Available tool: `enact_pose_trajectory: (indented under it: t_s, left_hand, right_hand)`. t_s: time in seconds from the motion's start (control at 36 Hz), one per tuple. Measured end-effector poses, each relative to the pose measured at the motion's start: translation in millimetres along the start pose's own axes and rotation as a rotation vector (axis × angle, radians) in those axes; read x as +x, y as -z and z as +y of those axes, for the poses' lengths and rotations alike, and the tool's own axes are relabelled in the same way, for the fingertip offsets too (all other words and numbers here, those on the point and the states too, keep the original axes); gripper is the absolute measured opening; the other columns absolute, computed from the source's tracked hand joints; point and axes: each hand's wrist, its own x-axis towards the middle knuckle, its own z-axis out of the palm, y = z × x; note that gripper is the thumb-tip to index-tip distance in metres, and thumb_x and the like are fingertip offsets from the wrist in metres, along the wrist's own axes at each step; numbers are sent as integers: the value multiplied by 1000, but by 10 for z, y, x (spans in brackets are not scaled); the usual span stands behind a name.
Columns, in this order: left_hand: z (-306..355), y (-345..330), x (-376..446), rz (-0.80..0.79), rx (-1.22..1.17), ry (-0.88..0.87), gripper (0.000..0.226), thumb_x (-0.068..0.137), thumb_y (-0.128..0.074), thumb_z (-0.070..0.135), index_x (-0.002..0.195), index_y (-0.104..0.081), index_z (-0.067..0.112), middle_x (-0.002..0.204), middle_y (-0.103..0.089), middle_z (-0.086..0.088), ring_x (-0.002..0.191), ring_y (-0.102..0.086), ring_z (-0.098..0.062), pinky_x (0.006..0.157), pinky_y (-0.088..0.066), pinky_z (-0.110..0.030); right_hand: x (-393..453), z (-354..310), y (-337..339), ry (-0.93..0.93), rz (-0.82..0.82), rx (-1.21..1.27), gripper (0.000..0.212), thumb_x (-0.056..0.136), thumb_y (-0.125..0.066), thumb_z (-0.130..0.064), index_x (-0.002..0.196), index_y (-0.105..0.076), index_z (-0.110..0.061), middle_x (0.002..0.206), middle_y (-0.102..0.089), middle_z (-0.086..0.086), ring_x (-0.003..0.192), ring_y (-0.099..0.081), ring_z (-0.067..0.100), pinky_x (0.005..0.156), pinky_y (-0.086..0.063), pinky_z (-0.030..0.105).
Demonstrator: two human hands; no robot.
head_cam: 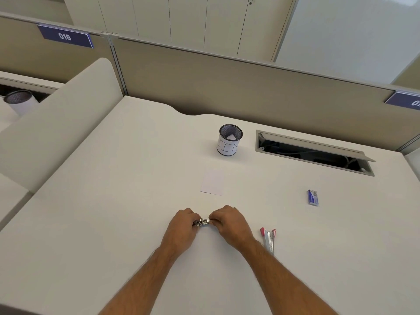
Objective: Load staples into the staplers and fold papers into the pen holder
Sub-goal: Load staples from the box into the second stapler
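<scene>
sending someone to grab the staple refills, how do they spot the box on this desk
Start at the long open cable hatch set into the white desk at the back right. Just in front of its right half lies the staple box, flat and alone. It is the only blue thing on the desk; the red stapler lies nearer the person.

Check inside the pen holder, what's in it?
The pen holder shows one white paper piece poking up against its dark mesh inner wall. The holder's bottom is hidden by the rim and the paper, so anything lower down can't be seen.
</scene>
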Motion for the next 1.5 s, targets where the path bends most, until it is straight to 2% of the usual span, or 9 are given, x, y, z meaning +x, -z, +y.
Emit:
enact_pose_trajectory:
  t_s: [0.33, 0.47, 0.56, 0.64, 0.75, 1.03, 1.28, 1.39, 1.5]
  left_hand:
    - [17, 5, 37, -10, -1, 8, 15, 95, -62, 20, 104, -74, 21, 100, -62, 5, 98, -55, -16, 80, -46, -30]
    - [21, 4, 50, -12, 13, 0, 13, 94, -63, 22, 103, -74, 22, 97, -61, 6, 95, -55, -17, 79, -47, -32]
    - [25, 1, 61, -13, 12, -1, 11, 94, -64, 24, 101, -73, 23, 92, -58, 7, 93, -55, -17, 78, -48, -32]
    - [33, 9, 67, -16, 6, 6, 12, 94, -65, 24, 102, -73, 24, 90, -56, 10, 92, -55, -15, 76, -47, -30]
    - [46, 25, 75, -34, 16, 3, 12, 95, -64, 26, 101, -74, 23, 93, -59, 6, 90, -54, -14, 75, -46, -29]
    - [43, 31, 94, -41, 33, 18, 16, 93, -63, 19, 104, -74, 23, 86, -49, 13, 88, -48, -12, 76, -43, -29]
    - [131, 57, 77, -42, 19, 97, 16, 89, -62, 20, 99, -75, 23, 90, -58, 7, 87, -57, -16, 75, -48, -31]
    - [183, 37, 26, -40, -42, 146, 14, 86, -64, 22, 96, -74, 24, 91, -63, 5, 86, -60, -17, 74, -51, -32]
    - [214, 12, -15, -28, -131, 190, 13, 81, -71, 25, 94, -72, 24, 87, -65, 6, 81, -62, -15, 68, -48, -28]
  right_hand:
    - [1, 19, 1, 0, 18, 1, 20, 97, -59, -27, 104, -78, -20, 98, -77, -5, 96, -60, 23, 83, -47, 38]
    - [-5, 21, 9, -20, 2, 29, 27, 95, -63, -20, 120, -73, -22, 118, -74, -6, 108, -60, 21, 93, -45, 36]
    - [-3, -3, 8, 3, -41, 17, 31, 93, -62, -17, 119, -71, -29, 123, -69, -10, 112, -57, 19, 91, -40, 35]
    - [-6, -29, 2, 24, -85, -17, 28, 95, -60, -21, 119, -71, -32, 127, -63, -11, 118, -50, 18, 89, -30, 34]
    - [-13, -8, 0, 15, -113, -22, 26, 99, -58, -34, 122, -71, -34, 132, -59, -10, 122, -45, 17, 96, -30, 35]
    - [-66, 161, 66, -77, -17, 63, 21, 92, -64, -37, 105, -77, -28, 118, -68, -13, 112, -51, 17, 95, -41, 38]
    - [-67, 177, 70, -139, 69, 115, 20, 91, -67, -30, 103, -77, -19, 114, -71, -11, 109, -54, 19, 98, -44, 41]
    - [-78, 167, 74, -191, 104, 126, 21, 92, -66, -24, 109, -75, -16, 118, -70, -7, 113, -52, 20, 100, -42, 36]
    - [-129, 47, 64, -285, 175, 242, 20, 90, -68, -20, 109, -72, -17, 111, -65, -6, 107, -53, 14, 87, -38, 18]
